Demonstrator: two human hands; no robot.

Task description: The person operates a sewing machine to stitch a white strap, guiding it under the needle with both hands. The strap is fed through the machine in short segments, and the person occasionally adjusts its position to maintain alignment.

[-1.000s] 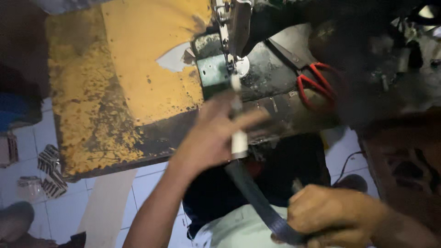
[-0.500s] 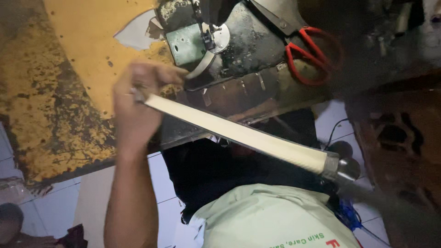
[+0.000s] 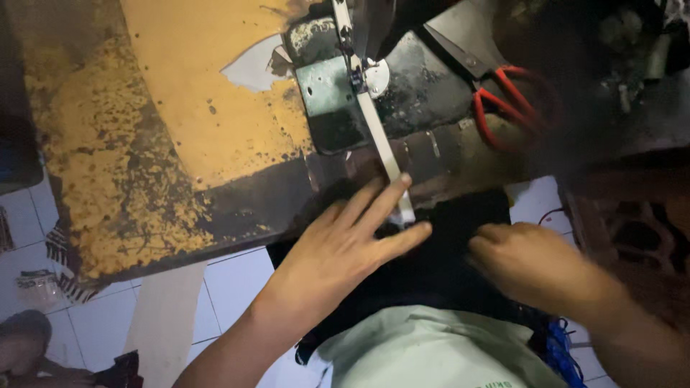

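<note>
A pale narrow strap point(image 3: 381, 144) runs from under the sewing machine's presser foot point(image 3: 359, 68) down toward me over the table's front edge. My left hand point(image 3: 345, 251) lies flat with fingers spread, its fingertips resting on the strap's near end. My right hand point(image 3: 535, 266) is to the right, fingers curled down onto dark fabric point(image 3: 445, 259) in my lap; what it grips is hidden. A metal needle plate point(image 3: 330, 97) sits left of the strap.
Red-handled scissors point(image 3: 510, 100) lie on the machine bed at the right. The worn yellow table top point(image 3: 180, 122) stretches left, its paint flaking. White floor tiles point(image 3: 237, 287) show below the table. A dark wooden piece point(image 3: 632, 215) stands at the right.
The strap was stretched taut between my hands away from the machine; now it lies straight under the presser foot, and both hands have come down close together at the table's front edge.
</note>
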